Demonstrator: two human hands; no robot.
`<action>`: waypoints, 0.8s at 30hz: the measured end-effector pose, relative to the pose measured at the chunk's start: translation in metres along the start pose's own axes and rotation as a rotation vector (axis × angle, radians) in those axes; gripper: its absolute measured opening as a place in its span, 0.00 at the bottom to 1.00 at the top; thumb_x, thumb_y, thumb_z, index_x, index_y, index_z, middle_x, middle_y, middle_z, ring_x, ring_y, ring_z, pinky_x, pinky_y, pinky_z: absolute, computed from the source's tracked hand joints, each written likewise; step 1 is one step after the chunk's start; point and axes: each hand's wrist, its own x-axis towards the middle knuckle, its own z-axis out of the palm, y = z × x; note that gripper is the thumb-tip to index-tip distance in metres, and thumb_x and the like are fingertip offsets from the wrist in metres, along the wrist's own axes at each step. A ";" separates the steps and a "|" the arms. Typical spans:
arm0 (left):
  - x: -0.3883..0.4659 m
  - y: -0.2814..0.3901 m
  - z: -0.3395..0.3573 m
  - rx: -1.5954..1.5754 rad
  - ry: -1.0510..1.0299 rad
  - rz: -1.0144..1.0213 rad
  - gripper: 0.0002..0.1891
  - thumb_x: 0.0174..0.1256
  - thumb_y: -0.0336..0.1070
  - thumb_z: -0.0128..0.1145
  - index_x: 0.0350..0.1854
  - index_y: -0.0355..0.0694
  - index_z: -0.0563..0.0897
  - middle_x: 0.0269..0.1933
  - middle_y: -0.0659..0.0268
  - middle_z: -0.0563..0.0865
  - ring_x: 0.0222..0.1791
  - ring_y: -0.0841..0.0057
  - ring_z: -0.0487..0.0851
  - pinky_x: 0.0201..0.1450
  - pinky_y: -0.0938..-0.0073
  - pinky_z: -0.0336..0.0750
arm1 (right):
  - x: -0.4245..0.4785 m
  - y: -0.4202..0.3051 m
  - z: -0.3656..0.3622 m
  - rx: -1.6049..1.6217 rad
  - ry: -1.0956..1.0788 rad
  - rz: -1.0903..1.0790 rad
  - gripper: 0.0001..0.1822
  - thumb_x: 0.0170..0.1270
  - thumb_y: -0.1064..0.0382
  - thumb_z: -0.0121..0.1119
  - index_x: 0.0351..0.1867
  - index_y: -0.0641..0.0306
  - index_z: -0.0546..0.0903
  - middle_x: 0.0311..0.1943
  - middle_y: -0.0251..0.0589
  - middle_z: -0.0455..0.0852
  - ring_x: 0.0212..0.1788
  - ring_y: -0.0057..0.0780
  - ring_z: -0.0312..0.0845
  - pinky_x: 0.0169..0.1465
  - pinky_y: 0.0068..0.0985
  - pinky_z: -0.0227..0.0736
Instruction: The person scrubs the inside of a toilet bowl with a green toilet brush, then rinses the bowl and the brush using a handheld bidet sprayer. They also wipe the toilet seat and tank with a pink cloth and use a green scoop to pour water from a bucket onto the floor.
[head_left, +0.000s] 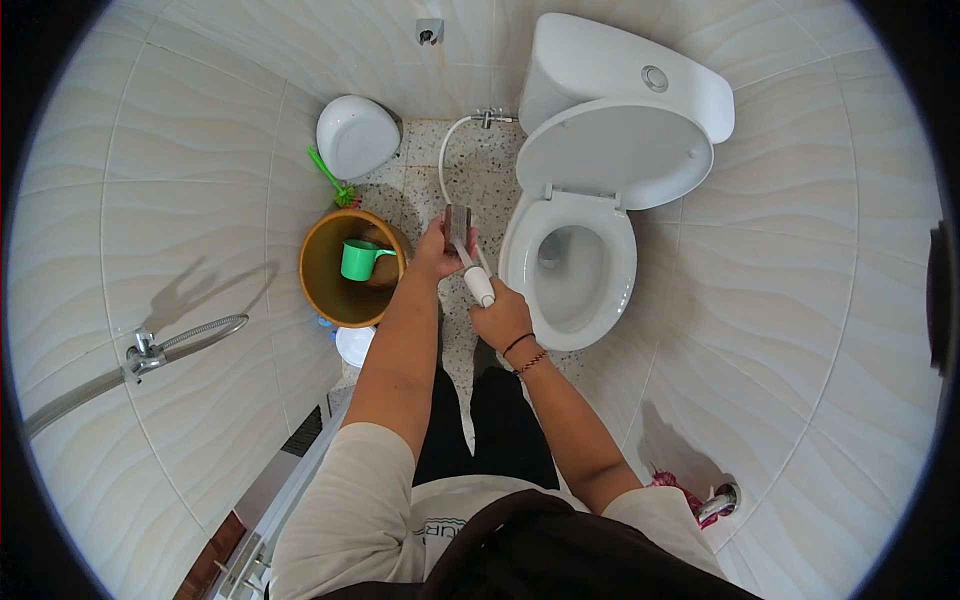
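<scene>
My left hand (433, 251) holds a small brown block-shaped object (457, 225) over the floor, left of the toilet. Its exact kind cannot be made out. In my right hand (504, 313) is a white handheld bidet sprayer (478, 285), its head pointed at the brown object. A pale streak between the two looks like water. The sprayer's white hose (444, 154) runs up to a metal valve (487, 118) low on the back wall. To the right of my hands stands the white toilet bowl (574, 277), its lid (615, 154) raised.
A brown bucket (306, 262) holding a green dipper (360, 260) stands at left. Behind it are a green-handled brush (328, 169) and a white basin (358, 137). A shower hose (75, 401) hangs from the left wall; pink cloth (675, 484) hangs at lower right.
</scene>
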 end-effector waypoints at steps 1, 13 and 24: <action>0.002 -0.001 0.001 -0.015 0.030 -0.004 0.21 0.68 0.51 0.44 0.51 0.38 0.72 0.41 0.55 0.78 0.37 0.64 0.77 0.42 0.56 0.74 | 0.001 0.001 0.000 0.012 0.016 -0.001 0.15 0.44 0.64 0.57 0.35 0.69 0.76 0.29 0.60 0.81 0.35 0.56 0.77 0.38 0.41 0.72; 0.029 -0.009 0.010 0.355 0.127 0.085 0.12 0.66 0.47 0.51 0.44 0.47 0.73 0.36 0.65 0.75 0.35 0.68 0.74 0.38 0.59 0.74 | 0.010 0.019 0.009 0.071 0.058 0.005 0.16 0.44 0.65 0.57 0.37 0.70 0.76 0.29 0.61 0.81 0.35 0.57 0.77 0.38 0.39 0.72; 0.031 -0.026 -0.040 -0.144 0.122 -0.003 0.11 0.64 0.48 0.54 0.36 0.46 0.76 0.31 0.67 0.74 0.35 0.68 0.72 0.44 0.59 0.72 | 0.023 0.044 0.051 0.018 0.066 0.083 0.18 0.44 0.64 0.57 0.39 0.68 0.77 0.32 0.59 0.82 0.37 0.54 0.78 0.41 0.38 0.73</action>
